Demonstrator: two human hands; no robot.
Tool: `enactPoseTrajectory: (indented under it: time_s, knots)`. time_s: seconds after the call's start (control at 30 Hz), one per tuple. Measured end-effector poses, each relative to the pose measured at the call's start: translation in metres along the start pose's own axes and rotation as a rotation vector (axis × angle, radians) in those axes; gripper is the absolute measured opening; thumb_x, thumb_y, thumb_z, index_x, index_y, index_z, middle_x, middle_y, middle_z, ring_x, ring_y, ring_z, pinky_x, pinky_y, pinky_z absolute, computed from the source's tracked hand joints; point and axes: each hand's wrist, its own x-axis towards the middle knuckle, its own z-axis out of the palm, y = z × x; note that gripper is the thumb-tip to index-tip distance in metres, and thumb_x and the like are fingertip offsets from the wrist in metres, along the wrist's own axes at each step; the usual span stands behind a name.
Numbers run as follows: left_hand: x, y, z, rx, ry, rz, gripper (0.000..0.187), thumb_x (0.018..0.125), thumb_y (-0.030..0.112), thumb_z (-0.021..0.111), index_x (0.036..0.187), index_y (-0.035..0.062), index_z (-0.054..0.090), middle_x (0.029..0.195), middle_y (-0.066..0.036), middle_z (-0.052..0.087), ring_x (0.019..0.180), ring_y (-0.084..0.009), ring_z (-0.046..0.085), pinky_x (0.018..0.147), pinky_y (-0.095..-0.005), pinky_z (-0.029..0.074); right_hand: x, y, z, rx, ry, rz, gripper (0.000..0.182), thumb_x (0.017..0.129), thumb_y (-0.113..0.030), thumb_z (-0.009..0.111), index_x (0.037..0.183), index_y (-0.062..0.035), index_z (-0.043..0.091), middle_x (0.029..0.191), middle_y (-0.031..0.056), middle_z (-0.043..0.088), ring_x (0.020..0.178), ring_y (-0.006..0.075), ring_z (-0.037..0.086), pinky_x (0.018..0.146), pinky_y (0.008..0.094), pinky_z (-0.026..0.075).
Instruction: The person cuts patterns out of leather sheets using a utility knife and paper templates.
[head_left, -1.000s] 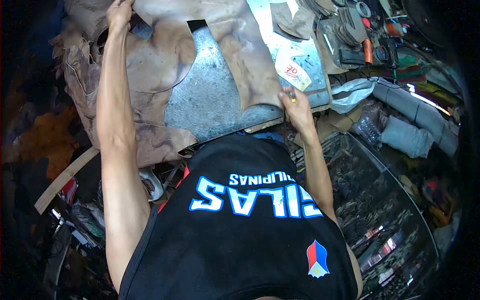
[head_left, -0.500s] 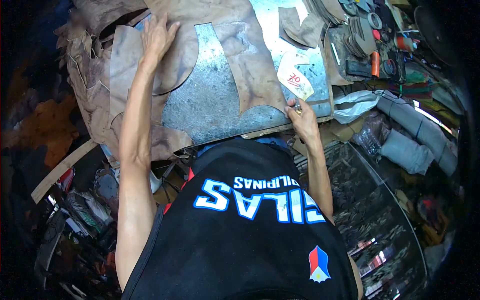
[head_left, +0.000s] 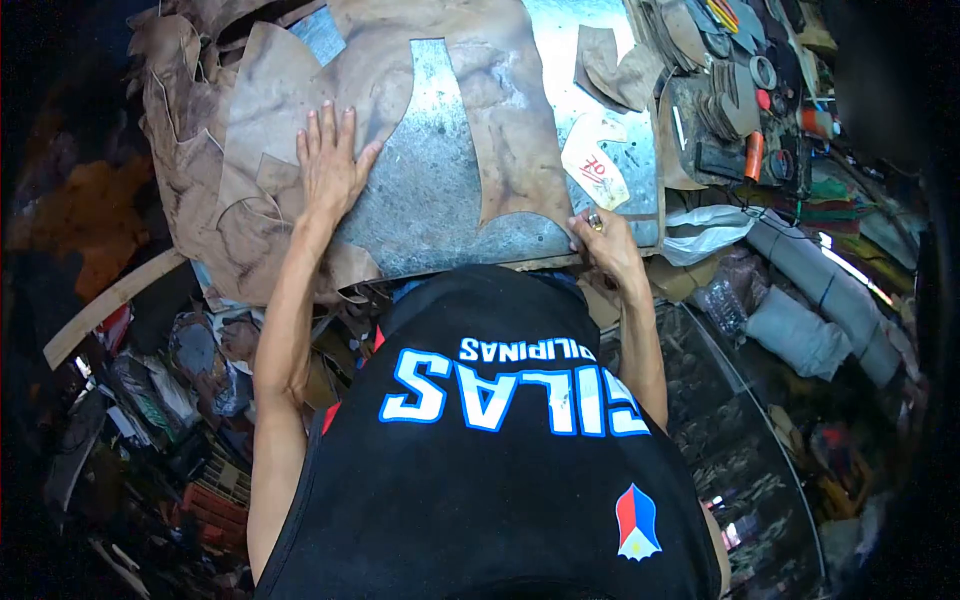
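Observation:
A brown leather hide (head_left: 390,25) with cut-out gaps lies across a scuffed grey metal work surface (head_left: 415,190). My left hand (head_left: 335,172) rests flat on the leather, left of the long gap, fingers spread. At the front right of the surface, my right hand (head_left: 608,245), wearing a ring, has its fingers curled together beside the tip of a leather strip (head_left: 520,170). What those fingers hold, if anything, is hidden. Just beyond them lies a cream pattern piece (head_left: 595,165) with red marking. Farther back is a curved brown leather piece (head_left: 615,75).
Stacked cut pieces (head_left: 735,105), an orange cylinder (head_left: 753,155) and a tape roll (head_left: 763,72) sit at the right. Crumpled leather (head_left: 180,200) hangs over the left side. A white plastic bag (head_left: 710,235) and a long wrapped roll (head_left: 820,280) are lower right.
My left hand has slid nearer to my body over the leather, and the leather under it lies differently, uncovering a bluish patch behind. My right hand stays near the front edge, its fingers slightly turned.

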Motion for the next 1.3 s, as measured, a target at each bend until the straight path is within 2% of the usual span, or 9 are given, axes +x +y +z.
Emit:
enactPoseTrajectory:
  time_s: [0.23,0.47,0.6,0.83,0.93,1.0,1.07,1.2,1.3]
  knots:
    - [-0.027,0.001,-0.015,-0.111,0.005,0.012,0.064,0.090,0.046,0.056,0.141,0.0107,0.043,0.151,-0.021,0.028,0.140,-0.0402,0.022,0.113,-0.0525,0.017,-0.010,-0.017,-0.015,0.341,-0.131,0.092,0.021,0.089,-0.022,0.066,0.086,-0.0024,0.059,0.064,0.0054,0.062,0.042,0.0053,0.046,0.040,0.0209,0.036]
    - [-0.043,-0.028,-0.028,0.035,0.088,-0.131,0.067,0.084,0.050,0.062,0.135,0.0095,0.049,0.146,-0.024,0.034,0.137,-0.0426,0.027,0.110,-0.0553,0.022,-0.013,-0.022,-0.019,0.306,-0.142,0.045,0.023,0.089,-0.024,0.066,0.085,-0.0020,0.059,0.063,0.0055,0.060,0.041,0.0062,0.045,0.039,0.0217,0.036]
    - [-0.045,-0.041,-0.036,0.018,0.180,-0.231,0.066,0.085,0.047,0.064,0.134,0.0060,0.049,0.145,-0.026,0.034,0.135,-0.0426,0.031,0.107,-0.0561,0.027,-0.007,-0.017,-0.012,0.141,-0.106,0.159,0.019,0.090,-0.022,0.063,0.085,-0.0040,0.061,0.063,0.0028,0.062,0.043,0.0059,0.044,0.040,0.0236,0.034]
    - [-0.031,-0.062,-0.051,-0.235,0.289,-0.376,0.052,0.087,0.028,0.065,0.127,-0.0025,0.053,0.129,-0.024,0.053,0.121,-0.0393,0.049,0.100,-0.0446,0.039,0.001,-0.006,0.000,0.052,-0.066,0.082,0.020,0.090,-0.022,0.064,0.083,-0.0036,0.062,0.064,0.0030,0.063,0.043,0.0043,0.042,0.040,0.0231,0.032]
    - [-0.027,-0.075,-0.038,-0.390,0.362,-0.345,0.046,0.088,0.024,0.063,0.122,-0.0067,0.056,0.117,-0.025,0.060,0.111,-0.0398,0.056,0.097,-0.0415,0.042,0.004,0.014,-0.004,-0.272,0.175,-0.178,0.021,0.088,-0.021,0.064,0.091,-0.0009,0.064,0.067,0.0122,0.064,0.054,0.0220,0.057,0.054,0.0353,0.046]
    - [-0.020,-0.074,-0.033,-0.503,0.341,-0.391,0.045,0.090,0.024,0.061,0.124,-0.0054,0.055,0.121,-0.025,0.058,0.115,-0.0397,0.054,0.100,-0.0418,0.041,0.001,0.003,-0.002,-0.499,0.470,-0.294,0.023,0.087,-0.021,0.064,0.098,-0.0005,0.064,0.085,0.0197,0.066,0.075,0.0359,0.064,0.068,0.0431,0.050]
    - [-0.011,-0.057,-0.038,-0.469,0.334,-0.368,0.046,0.090,0.024,0.061,0.125,-0.0043,0.055,0.125,-0.026,0.056,0.118,-0.0400,0.052,0.101,-0.0432,0.040,0.004,-0.007,-0.009,-0.662,0.524,-0.359,0.034,0.086,-0.022,0.066,0.112,-0.0014,0.060,0.112,0.0233,0.061,0.091,0.0418,0.063,0.074,0.0466,0.051]
    - [-0.010,-0.005,-0.036,-0.174,0.323,-0.218,0.048,0.088,0.026,0.063,0.127,-0.0001,0.054,0.132,-0.027,0.050,0.122,-0.0420,0.047,0.103,-0.0483,0.038,0.012,-0.011,-0.011,-0.751,0.541,-0.468,0.047,0.086,-0.024,0.067,0.125,-0.0034,0.051,0.127,0.0233,0.051,0.097,0.0432,0.062,0.077,0.0486,0.052]
    - [0.001,0.059,-0.036,-0.382,0.087,-0.019,0.050,0.086,0.032,0.066,0.127,0.0055,0.055,0.137,-0.025,0.045,0.127,-0.0420,0.042,0.104,-0.0522,0.036,0.012,-0.008,-0.012,-0.739,0.488,-0.441,0.049,0.086,-0.023,0.066,0.128,-0.0056,0.048,0.128,0.0240,0.050,0.096,0.0453,0.061,0.074,0.0494,0.053]
